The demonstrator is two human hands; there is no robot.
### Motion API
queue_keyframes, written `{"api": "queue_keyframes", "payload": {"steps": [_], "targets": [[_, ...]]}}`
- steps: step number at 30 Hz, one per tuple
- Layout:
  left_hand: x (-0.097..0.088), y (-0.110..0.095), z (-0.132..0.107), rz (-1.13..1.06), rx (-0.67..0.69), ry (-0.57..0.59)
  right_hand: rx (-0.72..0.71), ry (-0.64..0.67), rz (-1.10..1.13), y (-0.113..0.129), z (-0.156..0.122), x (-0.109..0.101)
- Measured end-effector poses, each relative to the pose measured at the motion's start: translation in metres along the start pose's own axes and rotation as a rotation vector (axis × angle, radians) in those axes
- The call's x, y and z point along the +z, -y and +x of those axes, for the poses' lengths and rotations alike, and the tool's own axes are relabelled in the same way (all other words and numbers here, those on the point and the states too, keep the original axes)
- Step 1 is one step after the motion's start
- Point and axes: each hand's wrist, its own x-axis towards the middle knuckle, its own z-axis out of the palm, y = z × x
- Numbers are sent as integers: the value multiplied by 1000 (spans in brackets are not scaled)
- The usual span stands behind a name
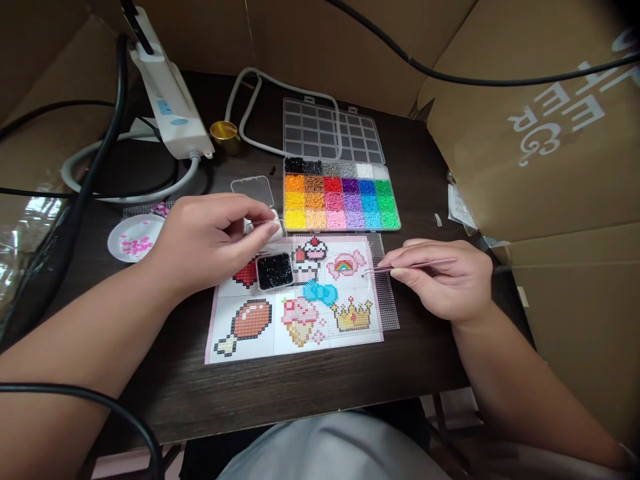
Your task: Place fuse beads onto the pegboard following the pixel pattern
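Observation:
My right hand grips thin pinkish tweezers, their tips pointing left over the clear pegboard near the candy picture. My left hand has thumb and forefinger pinched together above a small clear box of black beads. What lies between those fingers is hard to make out; a thin clear edge shows there. Beneath is a pattern sheet with pixel pictures such as a drumstick, an ice cream and a crown. A blue bead bow lies over it. Behind my left fingertips sits a small box with white contents, partly hidden.
A divided bead case in many colours lies behind the sheet, lid folded back. Left are a white dish of pink beads, a power strip, cables and a gold cup. Cardboard walls enclose the dark table.

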Motion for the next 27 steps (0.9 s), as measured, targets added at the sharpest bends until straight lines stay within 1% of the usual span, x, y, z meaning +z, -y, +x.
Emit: {"api": "queue_keyframes", "payload": {"steps": [6, 12, 14, 17, 20, 23, 27], "targets": [[1, 2, 0, -12, 23, -16, 180, -18, 82, -12, -2, -4], [-1, 0, 0, -23, -1, 13, 296, -15, 243, -29, -1, -7], [-1, -1, -1, -20, -19, 32, 334, -30, 381, -31, 2, -7], [0, -2, -2, -17, -42, 54, 407, -101, 655, -30, 7, -6], [2, -1, -3, -20, -35, 44, 501, -133, 797, -28, 12, -8], [3, -1, -4, -27, -25, 39, 563, -110, 811, -28, 13, -11], [2, -1, -3, -28, -24, 39, 573, -5, 772, -28, 13, -11]]}}
